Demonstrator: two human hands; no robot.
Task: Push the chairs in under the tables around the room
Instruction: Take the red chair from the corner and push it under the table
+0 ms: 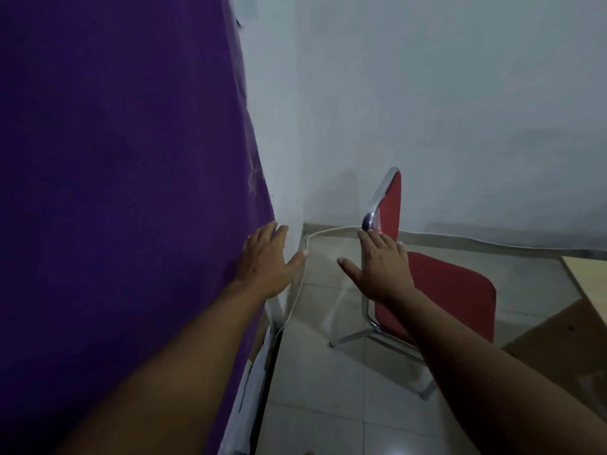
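The red chair (pixel 437 284) stands on the tiles by the wall, out from the table (pixel 588 274) at right. The right hand (pixel 382 267), fingers straight, reaches its backrest, probably to steer it. The left hand (pixel 266 261) rests flat on the purple cloth (pixel 115 192), likely for balance.

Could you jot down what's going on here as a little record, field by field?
place: room corner, white wall, tiled floor
chair: red chair with a metal frame, standing on the floor, not under a table
left hand: left hand, fingers straight, in front of the purple cloth
right hand: right hand, fingers straight, at the lower end of the chair's backrest; touch uncertain
cord: white cord running between the hands, down to the floor
table: pale table corner at far right
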